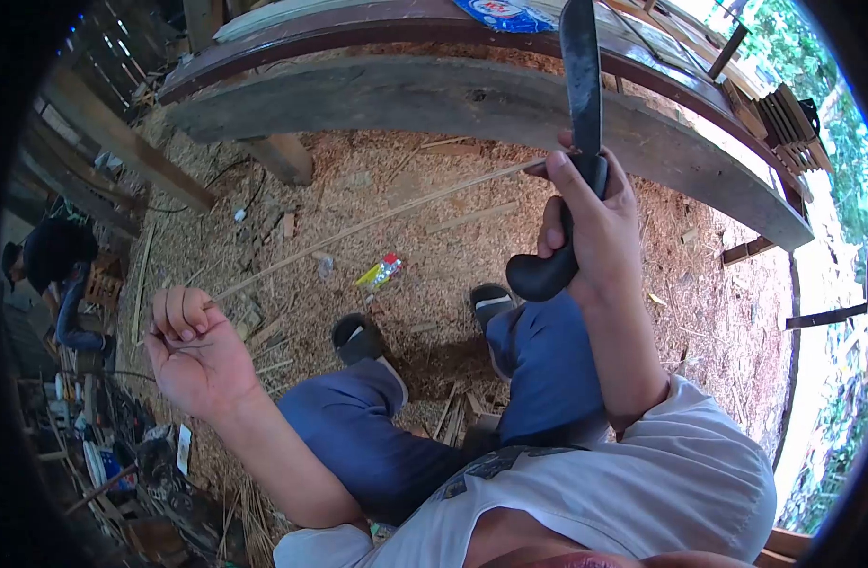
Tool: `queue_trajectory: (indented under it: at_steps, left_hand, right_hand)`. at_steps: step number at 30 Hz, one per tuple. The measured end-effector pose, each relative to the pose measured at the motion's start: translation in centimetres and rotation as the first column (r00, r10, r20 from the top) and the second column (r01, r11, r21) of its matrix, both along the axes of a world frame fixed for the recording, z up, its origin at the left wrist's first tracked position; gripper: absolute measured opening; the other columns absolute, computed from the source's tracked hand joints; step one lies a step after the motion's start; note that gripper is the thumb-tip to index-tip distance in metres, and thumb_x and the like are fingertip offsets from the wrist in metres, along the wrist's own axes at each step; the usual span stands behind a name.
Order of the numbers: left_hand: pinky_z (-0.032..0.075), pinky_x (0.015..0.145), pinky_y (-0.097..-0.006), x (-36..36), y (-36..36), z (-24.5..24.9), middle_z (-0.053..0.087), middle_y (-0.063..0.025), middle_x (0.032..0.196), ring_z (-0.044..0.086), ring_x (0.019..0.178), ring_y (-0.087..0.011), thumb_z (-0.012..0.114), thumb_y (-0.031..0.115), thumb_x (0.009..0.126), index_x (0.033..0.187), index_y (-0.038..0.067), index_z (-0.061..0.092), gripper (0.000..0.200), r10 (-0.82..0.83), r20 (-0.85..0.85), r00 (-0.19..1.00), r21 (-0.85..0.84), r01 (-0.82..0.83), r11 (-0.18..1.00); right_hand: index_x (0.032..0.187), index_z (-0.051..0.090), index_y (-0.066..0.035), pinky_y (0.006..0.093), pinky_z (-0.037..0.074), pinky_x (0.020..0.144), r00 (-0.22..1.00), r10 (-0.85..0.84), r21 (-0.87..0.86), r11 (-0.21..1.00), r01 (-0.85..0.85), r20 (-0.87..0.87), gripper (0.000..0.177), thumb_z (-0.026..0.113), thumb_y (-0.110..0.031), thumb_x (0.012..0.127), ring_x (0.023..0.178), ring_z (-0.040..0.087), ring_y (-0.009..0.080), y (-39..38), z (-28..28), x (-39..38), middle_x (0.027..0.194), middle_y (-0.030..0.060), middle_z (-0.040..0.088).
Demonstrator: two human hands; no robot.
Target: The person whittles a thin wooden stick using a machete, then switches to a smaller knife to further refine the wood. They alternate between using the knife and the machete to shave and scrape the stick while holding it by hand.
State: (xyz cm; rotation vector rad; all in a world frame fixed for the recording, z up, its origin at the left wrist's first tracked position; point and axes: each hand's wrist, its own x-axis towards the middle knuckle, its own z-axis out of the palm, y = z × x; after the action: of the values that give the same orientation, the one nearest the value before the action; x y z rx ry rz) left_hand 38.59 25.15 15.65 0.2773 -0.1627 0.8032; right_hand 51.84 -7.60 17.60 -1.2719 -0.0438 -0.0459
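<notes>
A machete with a dark blade (583,90) and a black curved handle (540,275) points upward in my right hand (602,227), which is wrapped round the grip. A long, thin strip of bamboo or wood (396,211) stretches between my two hands. Its far end meets my right thumb and fingers just beside the base of the blade. On the lower left, my left hand (199,360) is closed, palm up, with the strip's near end pinched in the fingers.
A wooden beam (387,99) and a bench (358,36) with a blue packet (510,14) cross the far side. Shavings cover the floor, with a yellow-red wrapper (380,271) on it. Another person (60,260) bends at the left. Clutter (122,464) lies lower left.
</notes>
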Motion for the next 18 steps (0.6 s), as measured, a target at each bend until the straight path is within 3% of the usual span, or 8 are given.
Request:
queue_trajectory:
  at_steps: [3,6,7,10,11,14,17,18]
  left_hand:
    - [0.028,0.062,-0.0346,2.6,0.9,-0.9,0.031,-0.0041,0.076,0.030,0.066,-0.0182,0.023,0.034,0.112,0.083,0.008,0.035,0.041,-0.026,-0.014,1.000,-0.035,0.026,0.999]
    - [0.035,0.067,-0.0361,5.7,-0.2,-0.2,0.032,-0.0047,0.077,0.033,0.071,-0.0198,0.025,0.029,0.112,0.083,0.008,0.036,0.038,-0.072,-0.167,0.983,-0.127,0.051,0.991]
    - [0.048,0.087,-0.0419,6.8,0.7,-1.8,0.050,-0.0131,0.086,0.051,0.086,-0.0270,0.026,0.028,0.113,0.093,0.001,0.045,0.039,-0.250,-0.021,0.968,-0.032,0.249,0.968]
    - [0.043,0.113,-0.0517,8.8,-0.9,-1.5,0.062,-0.0254,0.113,0.058,0.116,-0.0380,0.025,0.028,0.113,0.111,-0.007,0.050,0.043,-0.259,-0.328,0.908,-0.083,0.246,0.966]
    - [0.030,0.124,-0.0574,9.4,-3.1,-0.4,0.056,-0.0315,0.135,0.048,0.137,-0.0437,0.025,0.036,0.113,0.130,-0.011,0.047,0.054,-0.251,-0.404,0.880,-0.217,0.174,0.961]
    - [0.033,0.122,-0.0557,9.6,-8.0,1.8,0.055,-0.0300,0.138,0.045,0.140,-0.0438,0.031,0.039,0.112,0.135,-0.008,0.046,0.054,-0.594,-0.519,0.615,-0.402,0.438,0.804]
    - [0.049,0.109,-0.0489,8.4,-12.6,2.2,0.064,-0.0240,0.123,0.061,0.124,-0.0361,0.038,0.040,0.111,0.135,-0.004,0.050,0.052,-0.704,-0.505,0.499,-0.014,0.811,0.585]
    - [0.051,0.103,-0.0461,8.0,-13.4,2.0,0.065,-0.0206,0.116,0.063,0.116,-0.0328,0.039,0.039,0.111,0.132,-0.003,0.052,0.049,-0.624,-0.523,0.581,0.197,0.794,0.574]
  right_hand:
    - [0.132,0.050,0.000,0.0243,0.045,0.038,0.999,-0.036,-0.018,0.999,0.036,-0.007,0.040,0.068,-0.015,0.099,0.046,0.052,0.0072,0.0,-0.6,1.1,0.098,0.0135,0.069]
    - [0.131,0.051,-0.001,0.0252,0.045,0.040,0.992,-0.128,-0.043,0.991,0.129,0.012,0.040,0.069,-0.013,0.098,0.047,0.052,0.0082,-0.9,-1.1,2.0,0.096,0.0130,0.069]
    - [0.130,0.051,-0.001,0.0255,0.045,0.041,0.985,-0.170,-0.053,0.984,0.170,0.020,0.039,0.070,-0.012,0.098,0.047,0.053,0.0086,-1.5,-1.3,2.4,0.096,0.0128,0.070]
    - [0.127,0.047,-0.001,0.0271,0.046,0.040,0.958,-0.280,-0.002,0.960,0.280,0.057,0.041,0.071,-0.010,0.096,0.045,0.054,0.0109,-3.5,-1.9,3.3,0.093,0.0141,0.071]
    - [0.126,0.046,-0.001,0.0276,0.046,0.040,0.948,-0.312,0.000,0.950,0.313,0.053,0.041,0.072,-0.010,0.095,0.045,0.054,0.0115,-4.2,-1.9,3.4,0.092,0.0138,0.071]
    - [0.126,0.045,-0.002,0.0285,0.047,0.041,0.906,-0.410,0.031,0.912,0.409,0.105,0.043,0.072,-0.009,0.094,0.046,0.054,0.0125,-5.9,-1.9,3.4,0.091,0.0140,0.070]
    - [0.125,0.043,-0.003,0.0302,0.048,0.042,0.874,-0.462,0.097,0.887,0.452,0.153,0.043,0.072,-0.007,0.093,0.047,0.056,0.0141,-7.1,-2.0,3.1,0.090,0.0149,0.070]
    - [0.124,0.043,-0.003,0.0305,0.049,0.042,0.865,-0.470,0.120,0.882,0.455,0.175,0.043,0.072,-0.006,0.093,0.047,0.056,0.0144,-7.4,-1.9,3.1,0.090,0.0152,0.070]
